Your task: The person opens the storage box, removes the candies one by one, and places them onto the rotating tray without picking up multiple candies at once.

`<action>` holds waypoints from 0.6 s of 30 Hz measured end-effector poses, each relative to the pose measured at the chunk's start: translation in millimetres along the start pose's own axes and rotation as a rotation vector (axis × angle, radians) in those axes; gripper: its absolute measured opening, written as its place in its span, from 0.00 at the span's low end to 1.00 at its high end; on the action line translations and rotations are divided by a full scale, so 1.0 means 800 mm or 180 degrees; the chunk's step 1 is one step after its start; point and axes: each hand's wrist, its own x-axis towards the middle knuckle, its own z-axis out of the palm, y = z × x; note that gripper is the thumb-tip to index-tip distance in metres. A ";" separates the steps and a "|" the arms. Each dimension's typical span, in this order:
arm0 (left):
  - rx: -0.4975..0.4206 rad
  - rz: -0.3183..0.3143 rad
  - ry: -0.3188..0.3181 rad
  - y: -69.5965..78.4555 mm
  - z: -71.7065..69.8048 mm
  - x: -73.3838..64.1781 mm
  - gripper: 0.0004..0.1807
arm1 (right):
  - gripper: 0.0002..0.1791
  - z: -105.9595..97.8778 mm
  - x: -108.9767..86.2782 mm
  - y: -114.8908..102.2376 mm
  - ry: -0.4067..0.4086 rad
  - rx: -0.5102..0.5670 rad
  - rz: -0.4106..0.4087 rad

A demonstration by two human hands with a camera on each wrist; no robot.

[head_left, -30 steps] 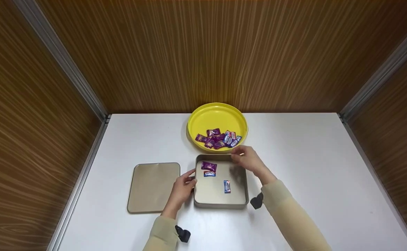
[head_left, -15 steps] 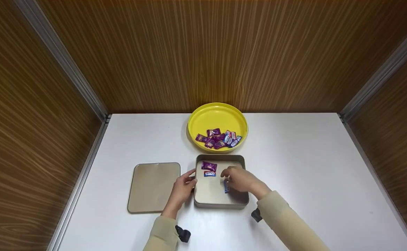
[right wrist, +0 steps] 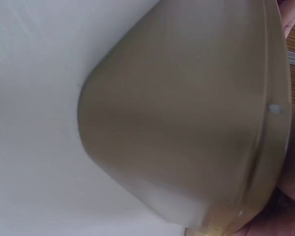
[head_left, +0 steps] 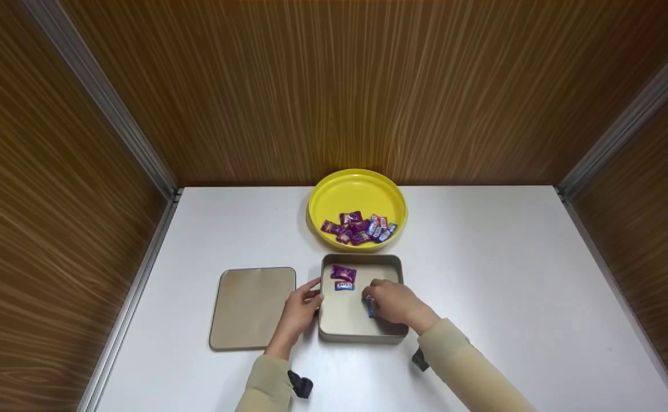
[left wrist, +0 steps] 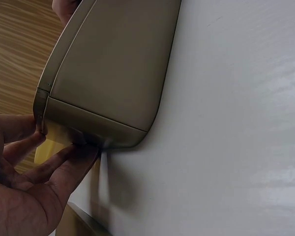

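Observation:
A rectangular metal tin [head_left: 342,320] stands on the white table, its inside facing up. My left hand [head_left: 299,309] rests its thumb and fingers against the tin's left wall; the left wrist view shows them at the corner and rim. Inside the tin, my right hand [head_left: 394,303] pinches a small blue-wrapped candy [head_left: 370,309], partly covered by the fingers. Near the tin's back left corner lie a purple-wrapped candy [head_left: 343,273] and a red, white and blue one [head_left: 344,285]. From the right wrist, the tin's wall [right wrist: 182,113] hides the fingertips.
Directly behind the tin sits a round yellow tray [head_left: 357,191] with several purple and blue wrapped candies [head_left: 360,229] heaped at its front. A flat metal lid [head_left: 253,309] lies left of the tin. Wood-grain panels [head_left: 357,86] enclose the table's back and sides.
My right hand has come from the tin's back right edge down into it, onto the blue candy, which is now slightly turned. My left hand stays against the tin.

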 end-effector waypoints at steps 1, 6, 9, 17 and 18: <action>-0.0008 -0.0008 0.0000 0.000 0.000 0.000 0.24 | 0.17 0.001 0.000 0.000 0.0007 -0.0026 -0.0011; -0.0002 0.0033 0.0000 -0.001 0.000 0.000 0.24 | 0.14 0.005 -0.001 0.001 0.0134 -0.0155 -0.0079; 0.0019 0.0079 -0.0005 -0.001 -0.001 -0.001 0.24 | 0.13 0.007 -0.001 0.001 0.0206 -0.0239 -0.0114; 0.0047 0.0074 0.0003 0.000 -0.001 -0.002 0.24 | 0.12 0.009 0.000 0.002 0.0263 -0.0338 -0.0119; 0.0034 0.0075 -0.0006 -0.001 -0.001 -0.001 0.24 | 0.11 0.009 0.000 0.002 0.0266 -0.0354 -0.0111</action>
